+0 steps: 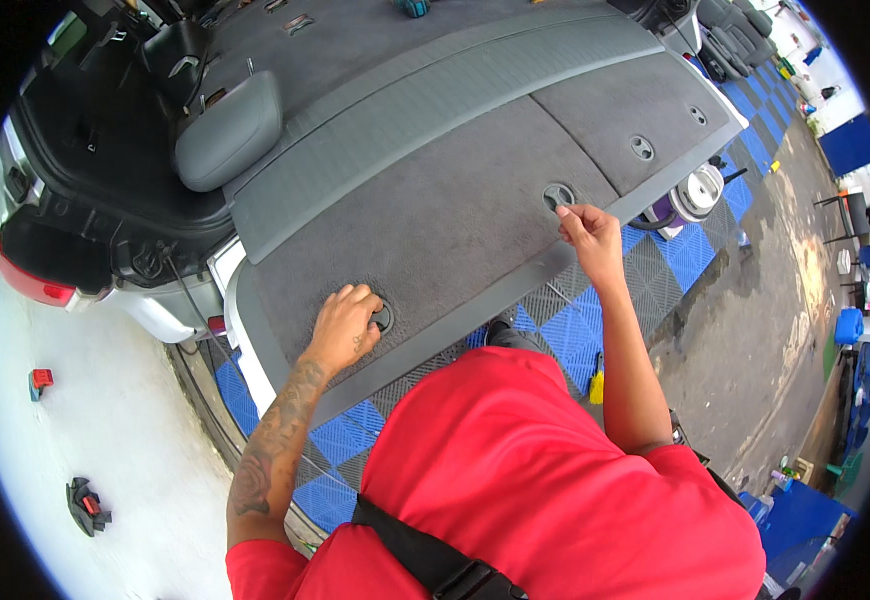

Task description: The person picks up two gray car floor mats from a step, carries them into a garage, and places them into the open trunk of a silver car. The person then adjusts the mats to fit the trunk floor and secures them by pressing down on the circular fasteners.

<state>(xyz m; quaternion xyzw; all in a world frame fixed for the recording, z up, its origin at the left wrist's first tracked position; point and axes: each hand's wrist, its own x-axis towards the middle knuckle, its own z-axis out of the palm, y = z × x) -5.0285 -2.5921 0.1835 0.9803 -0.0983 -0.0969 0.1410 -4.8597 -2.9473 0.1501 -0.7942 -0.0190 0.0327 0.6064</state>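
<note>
A folded-down tailgate panel (425, 215) lies in front of me, covered in dark grey carpet with round plastic latches set in it. My left hand (347, 325) is closed at the left latch (385, 317), its fingers bent over the carpet and its thumb at the latch. At the middle latch (558, 195), my right hand (592, 238) pinches the near edge with thumb and forefinger. The exact grip of both hands is partly hidden. Two smaller round fittings (642, 147) sit farther right on the panel.
A grey headrest (233, 132) rests at the panel's left end. A silver-and-purple vacuum (697, 192) stands beyond its right edge on blue and grey floor tiles (690, 258). A yellow bottle (596, 387) is under my right arm. Black car seats (733, 38) stand far right.
</note>
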